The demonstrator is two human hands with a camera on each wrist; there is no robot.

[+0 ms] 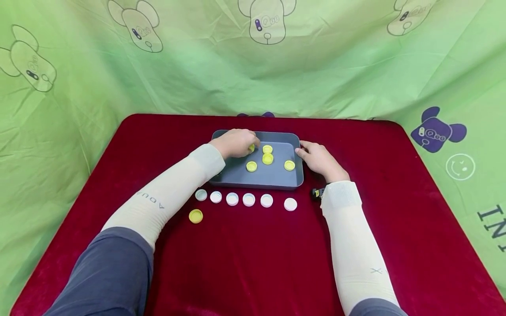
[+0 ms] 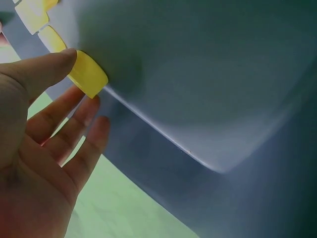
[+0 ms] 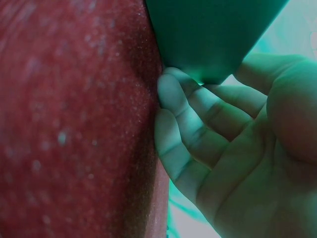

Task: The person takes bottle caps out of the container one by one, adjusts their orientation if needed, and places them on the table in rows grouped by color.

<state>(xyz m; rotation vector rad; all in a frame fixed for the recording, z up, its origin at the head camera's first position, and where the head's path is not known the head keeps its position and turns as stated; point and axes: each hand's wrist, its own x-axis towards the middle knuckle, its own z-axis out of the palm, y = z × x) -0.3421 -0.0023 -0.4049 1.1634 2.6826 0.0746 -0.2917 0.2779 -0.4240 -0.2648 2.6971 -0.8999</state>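
My left hand (image 1: 237, 143) reaches over the far left part of a grey rectangular tray (image 1: 253, 181) and pinches a yellow bottle cap (image 2: 90, 74) between thumb and fingers. In the left wrist view, this cap is close to the tray's inner edge. My right hand (image 1: 319, 160) grips the tray's right wall, thumb over the rim and fingers along the outside, as the right wrist view shows. Several other yellow caps lie in the tray, among them one at the right (image 1: 289, 165) and one nearer the front (image 1: 251, 166). Two more yellow caps (image 1: 267, 159) touch or overlap behind them.
In front of the tray, several white bottle caps (image 1: 248, 199) form a row on the red cloth-covered table (image 1: 253, 263). A single yellow cap (image 1: 195, 216) lies nearer, below the row's left end. Beside my right wrist is a small black object (image 1: 317, 193). Green printed cloth hangs behind.
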